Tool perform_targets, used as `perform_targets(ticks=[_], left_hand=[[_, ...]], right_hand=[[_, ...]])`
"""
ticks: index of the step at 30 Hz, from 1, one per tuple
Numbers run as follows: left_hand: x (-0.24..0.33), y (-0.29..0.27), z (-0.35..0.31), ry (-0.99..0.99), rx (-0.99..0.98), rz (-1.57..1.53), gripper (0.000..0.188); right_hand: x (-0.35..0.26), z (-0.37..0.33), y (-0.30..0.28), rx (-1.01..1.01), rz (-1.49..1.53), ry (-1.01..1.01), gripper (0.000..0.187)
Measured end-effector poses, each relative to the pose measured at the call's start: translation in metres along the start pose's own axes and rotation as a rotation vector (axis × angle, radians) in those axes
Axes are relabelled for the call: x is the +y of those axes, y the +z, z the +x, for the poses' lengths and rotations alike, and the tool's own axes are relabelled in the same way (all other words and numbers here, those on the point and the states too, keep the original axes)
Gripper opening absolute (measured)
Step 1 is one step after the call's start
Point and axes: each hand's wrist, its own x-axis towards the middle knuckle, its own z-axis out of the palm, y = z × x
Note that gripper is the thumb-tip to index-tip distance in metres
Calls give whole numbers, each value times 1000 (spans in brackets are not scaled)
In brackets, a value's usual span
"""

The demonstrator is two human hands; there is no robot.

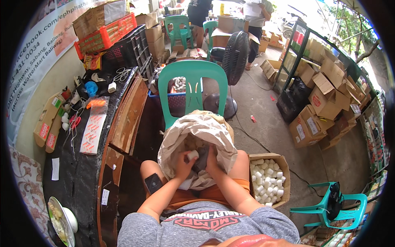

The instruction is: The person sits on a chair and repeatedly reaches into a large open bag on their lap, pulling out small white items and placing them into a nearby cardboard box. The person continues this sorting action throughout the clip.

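Observation:
A large crumpled brown paper bag (222, 142) stands open in my lap, its mouth facing me. Both my hands are inside the mouth. My left hand (184, 165) is closed on a small white cylinder (192, 155), pinched at the fingertips. My right hand (212, 161) is at the bag's right inner side, beside a dark grey item (200, 162); its fingers are partly hidden and blend with the shadow. Deeper in the bag are pale rounded pieces (192, 142), too dim to make out. By my right thigh a cardboard box (284, 165) holds many similar white cylinders (268, 179).
A green plastic chair (164, 82) faces me, behind the bag. A black fan (236, 57) stands beyond it. To the left is a black-covered table (78, 177) with clutter. A phone (153, 183) lies on my left thigh. Cartons (308, 125) and a small green chair (323, 209) are right.

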Motion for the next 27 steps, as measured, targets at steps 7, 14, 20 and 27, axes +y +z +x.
perform_targets(ticks=[7,14,20,27], left_hand=[[7,-4,-1,501,-241,355,39],[6,-3,-1,300,-259,256,50],[11,-5,-4,321,-305,299,52],[-19,-8,8,208,-291,345,58]], right_hand=[[0,-8,1,33,-725,26,61],[7,4,-9,40,-261,135,57],[11,9,-6,170,-318,-61,50],[3,3,-9,-79,-87,148,64]])
